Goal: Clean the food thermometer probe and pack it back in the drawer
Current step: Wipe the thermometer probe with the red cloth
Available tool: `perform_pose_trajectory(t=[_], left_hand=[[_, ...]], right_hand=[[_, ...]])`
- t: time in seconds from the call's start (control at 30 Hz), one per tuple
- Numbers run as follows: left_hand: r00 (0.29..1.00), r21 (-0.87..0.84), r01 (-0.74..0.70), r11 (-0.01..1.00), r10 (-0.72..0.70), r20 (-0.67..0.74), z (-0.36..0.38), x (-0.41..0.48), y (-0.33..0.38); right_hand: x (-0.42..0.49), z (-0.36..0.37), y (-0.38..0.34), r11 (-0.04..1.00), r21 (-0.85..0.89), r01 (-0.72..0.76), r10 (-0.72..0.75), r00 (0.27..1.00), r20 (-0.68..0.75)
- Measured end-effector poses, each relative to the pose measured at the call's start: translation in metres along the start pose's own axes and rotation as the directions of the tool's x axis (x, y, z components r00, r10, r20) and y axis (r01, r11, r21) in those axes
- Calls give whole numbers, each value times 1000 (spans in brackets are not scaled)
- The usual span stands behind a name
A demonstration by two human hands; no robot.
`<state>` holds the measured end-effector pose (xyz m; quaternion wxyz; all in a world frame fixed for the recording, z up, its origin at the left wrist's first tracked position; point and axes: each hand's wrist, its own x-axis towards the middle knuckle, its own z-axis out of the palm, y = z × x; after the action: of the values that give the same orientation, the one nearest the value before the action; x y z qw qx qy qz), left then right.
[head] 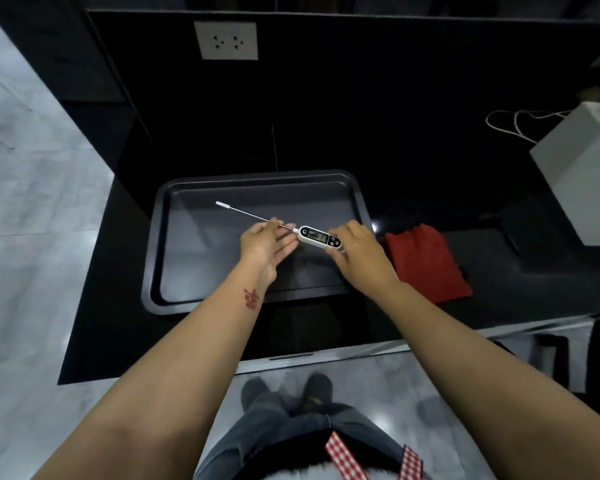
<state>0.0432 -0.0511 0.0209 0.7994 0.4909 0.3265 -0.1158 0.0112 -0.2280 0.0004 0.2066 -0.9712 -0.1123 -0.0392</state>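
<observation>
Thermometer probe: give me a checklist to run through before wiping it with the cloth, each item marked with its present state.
1. Body of the thermometer gripped by the right hand: ok.
2. Probe steadied by the left hand near the body end: ok.
3. White cap taken off the probe tip: not ok, it is on.
4. Red cloth close by, on the counter right of the tray: ok.
5. A hand free to take the cloth: not ok, both are on the thermometer.
6. Display switched off: cannot tell.
</observation>
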Motion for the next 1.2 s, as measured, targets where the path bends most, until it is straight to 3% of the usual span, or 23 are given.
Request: perform_pose_trajectory(t=[0.2, 0.33, 0.43, 0.6, 0.77, 0.9, 1.03, 1.13, 1.2], left_hand=[[1000, -57, -9, 998, 10, 18, 29, -12, -16], [999, -60, -15, 998, 17, 29, 47, -15, -26], [1000, -67, -14, 998, 16, 25, 57, -17, -33], [1000, -43, -18, 999, 19, 20, 71, -17, -45], [1000, -43, -29, 999, 29, 3, 78, -14, -53], [999, -53, -33, 998, 33, -16, 81, -11, -55], [999, -56, -41, 998, 40, -28, 79, -10, -51], [997, -57, -61, 997, 59, -41, 73, -6, -43], [995, -61, -87, 994, 84, -47, 69, -4, -35]], right_hand=[[-23, -17, 23, 993, 91, -73, 82, 992, -100], [-45, -30, 60, 942, 199, -272, 309, 932, -189], [-62, -31, 96, 926, 101, -363, 373, 921, -115], [-73, -14, 125, 921, -112, -374, 383, 921, 73], [-69, 2, 125, 910, -163, -381, 387, 922, 7], [-58, 6, 123, 891, -75, -447, 429, 886, -176], [-39, 1, 126, 865, -25, -501, 486, 849, -207], [-24, -11, 127, 822, 150, -549, 569, 786, -242], [-13, -22, 117, 813, 312, -491, 569, 785, -247]])
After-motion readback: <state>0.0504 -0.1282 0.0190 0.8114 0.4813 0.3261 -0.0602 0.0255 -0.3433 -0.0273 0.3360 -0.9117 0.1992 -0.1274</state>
